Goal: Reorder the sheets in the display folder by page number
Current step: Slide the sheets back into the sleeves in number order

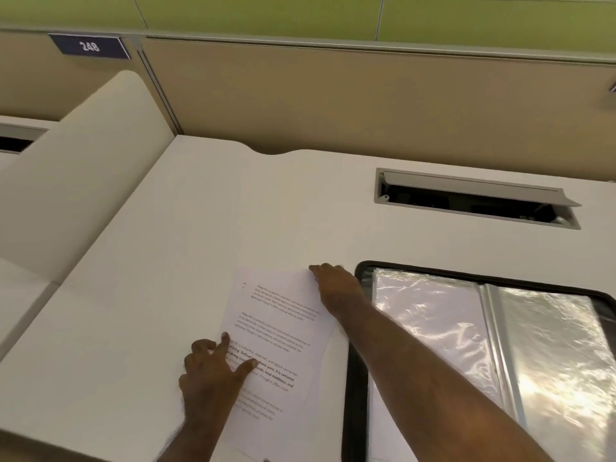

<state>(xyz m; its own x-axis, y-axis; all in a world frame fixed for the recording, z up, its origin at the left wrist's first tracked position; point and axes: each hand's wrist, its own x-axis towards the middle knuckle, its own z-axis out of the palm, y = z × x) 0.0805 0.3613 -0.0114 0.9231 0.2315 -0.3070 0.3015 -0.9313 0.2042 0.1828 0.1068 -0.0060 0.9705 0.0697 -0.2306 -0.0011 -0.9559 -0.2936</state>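
A white tabletop (166, 295) fills the view from above. The landmark is an open display folder (483, 345), black-edged, with shiny clear sleeves, at the near right. Beyond the folder, a cable hatch (476, 198) stands open. Just left of the folder lies a printed sheet (283, 328), out of its sleeve, possibly with more sheets under it. The right hand (336, 288) reaches to the sheet's far corner beside the folder, fingers bent onto the paper; whether it pinches is unclear. The left hand (213, 371) presses spread fingertips on the sheet's other edge. The sorting looks underway; refilling the sleeves seems still ahead.
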